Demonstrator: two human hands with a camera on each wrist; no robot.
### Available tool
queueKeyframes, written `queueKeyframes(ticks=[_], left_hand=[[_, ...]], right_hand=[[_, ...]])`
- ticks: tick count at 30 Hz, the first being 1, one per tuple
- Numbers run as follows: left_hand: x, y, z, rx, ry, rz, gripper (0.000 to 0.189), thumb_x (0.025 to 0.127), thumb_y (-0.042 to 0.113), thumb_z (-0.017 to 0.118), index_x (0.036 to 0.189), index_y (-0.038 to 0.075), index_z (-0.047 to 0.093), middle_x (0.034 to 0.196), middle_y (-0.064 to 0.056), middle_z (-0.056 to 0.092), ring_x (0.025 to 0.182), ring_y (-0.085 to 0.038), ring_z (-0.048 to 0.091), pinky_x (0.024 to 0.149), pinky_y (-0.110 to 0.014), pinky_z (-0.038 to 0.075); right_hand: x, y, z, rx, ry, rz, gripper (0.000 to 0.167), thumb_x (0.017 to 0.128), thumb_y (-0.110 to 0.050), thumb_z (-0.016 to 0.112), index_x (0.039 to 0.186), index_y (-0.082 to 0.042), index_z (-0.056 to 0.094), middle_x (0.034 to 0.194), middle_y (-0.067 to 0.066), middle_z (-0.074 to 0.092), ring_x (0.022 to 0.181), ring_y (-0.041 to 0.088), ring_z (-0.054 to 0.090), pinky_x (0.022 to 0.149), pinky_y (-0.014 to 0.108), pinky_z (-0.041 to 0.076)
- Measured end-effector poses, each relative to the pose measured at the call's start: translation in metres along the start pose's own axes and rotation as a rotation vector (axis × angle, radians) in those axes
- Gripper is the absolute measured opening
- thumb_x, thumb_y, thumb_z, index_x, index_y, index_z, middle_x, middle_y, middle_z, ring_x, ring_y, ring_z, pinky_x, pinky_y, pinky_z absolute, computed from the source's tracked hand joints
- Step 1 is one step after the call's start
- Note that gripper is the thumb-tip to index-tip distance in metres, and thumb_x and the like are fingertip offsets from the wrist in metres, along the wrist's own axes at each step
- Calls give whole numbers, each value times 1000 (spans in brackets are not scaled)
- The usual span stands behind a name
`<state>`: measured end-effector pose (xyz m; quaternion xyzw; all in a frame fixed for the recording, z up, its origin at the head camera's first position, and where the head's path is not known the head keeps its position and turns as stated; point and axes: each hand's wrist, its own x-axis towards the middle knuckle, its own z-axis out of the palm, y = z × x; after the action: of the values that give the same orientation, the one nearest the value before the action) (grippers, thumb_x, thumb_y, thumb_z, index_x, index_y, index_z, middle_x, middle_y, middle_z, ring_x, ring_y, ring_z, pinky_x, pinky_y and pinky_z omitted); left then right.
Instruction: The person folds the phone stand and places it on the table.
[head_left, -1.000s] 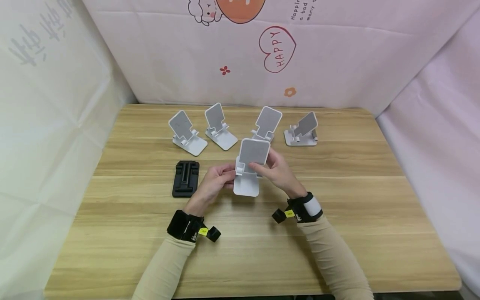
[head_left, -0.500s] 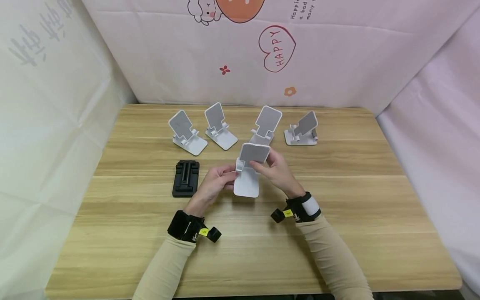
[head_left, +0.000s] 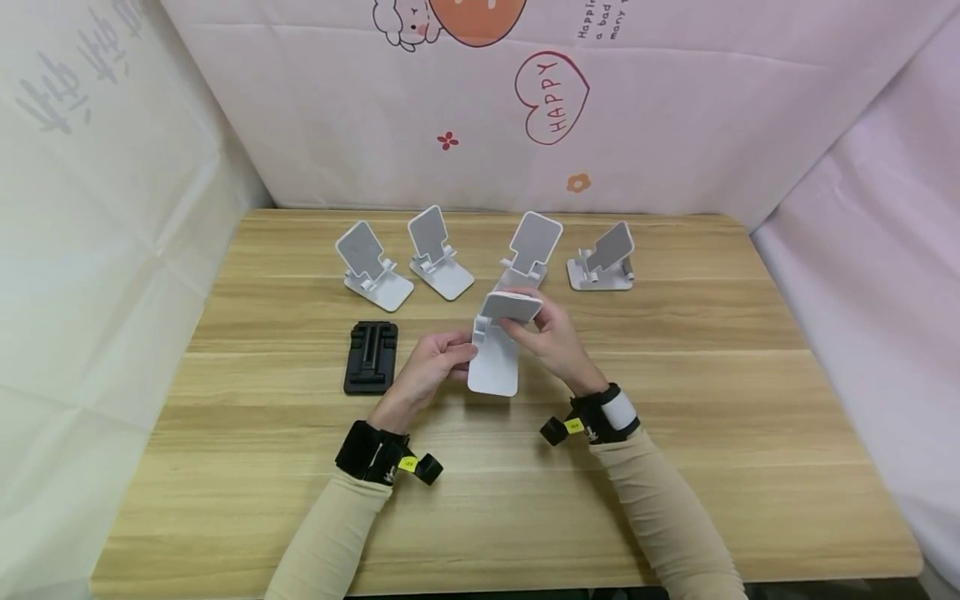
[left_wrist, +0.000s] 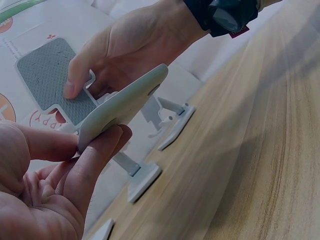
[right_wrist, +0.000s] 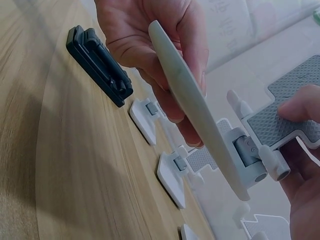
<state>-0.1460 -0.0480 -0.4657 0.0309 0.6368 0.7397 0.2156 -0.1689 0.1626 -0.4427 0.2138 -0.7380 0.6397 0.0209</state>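
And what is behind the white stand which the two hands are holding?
In the head view, another white stand is behind the held stand; its grey plate is visible. The near end of its base is covered, so that part cannot be seen.

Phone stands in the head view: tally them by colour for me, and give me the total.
White phone stands: 5 (four set up on the wooden table, one held by the left hand and right hand)
Black phone stand: 1 (folded flat)
Total: 6
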Motion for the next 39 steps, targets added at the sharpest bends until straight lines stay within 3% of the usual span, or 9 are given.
queueKeyframes(ticks=[5,13,18,25,30,34,39], left_hand=[[0,0,1,10,9,-1,40,103,1,55,139,-16,53,132,-33,63,88,-11,73,79,-28,63],[2,-1,0,20,17,-6,40,103,2,56,139,-16,53,132,-33,63,91,-14,73,83,-31,64],[1,0,0,35,27,-6,41,104,3,56,140,-15,53,133,-31,63,98,-19,74,85,-32,63],[0,-1,0,92,110,-13,41,103,6,59,141,-9,56,131,-25,67,111,-30,72,83,-30,63],[0,-3,-1,127,164,1,41,102,6,60,140,-8,56,132,-23,66,118,-36,68,82,-28,63],[0,-2,1,142,202,6,40,102,7,60,139,-8,58,131,-24,67,119,-36,68,81,-26,63],[-1,-1,2,143,244,10,40,102,8,61,139,-7,59,129,-22,68,118,-34,68,85,-28,62]], right_hand=[[1,3,0,-10,6,-20,36,92,12,69,127,11,60,118,13,69,110,10,62,100,24,50],[1,4,0,-26,5,-37,37,92,12,68,128,10,60,122,24,67,112,10,62,102,26,50],[1,4,0,-17,2,-58,39,91,13,68,129,11,59,123,20,68,113,10,62,102,25,51],[3,-7,-3,0,32,-203,44,91,17,65,134,12,55,135,26,58,122,17,57,108,33,47],[5,-22,-8,-229,107,-340,38,87,12,75,124,7,67,125,22,62,121,25,55,109,36,44],[5,-33,-7,-454,121,-459,31,83,9,80,113,3,74,111,18,67,110,33,58,97,32,46],[2,-38,-6,-566,112,-484,24,85,7,79,108,1,76,104,15,70,102,31,62,90,32,51]])
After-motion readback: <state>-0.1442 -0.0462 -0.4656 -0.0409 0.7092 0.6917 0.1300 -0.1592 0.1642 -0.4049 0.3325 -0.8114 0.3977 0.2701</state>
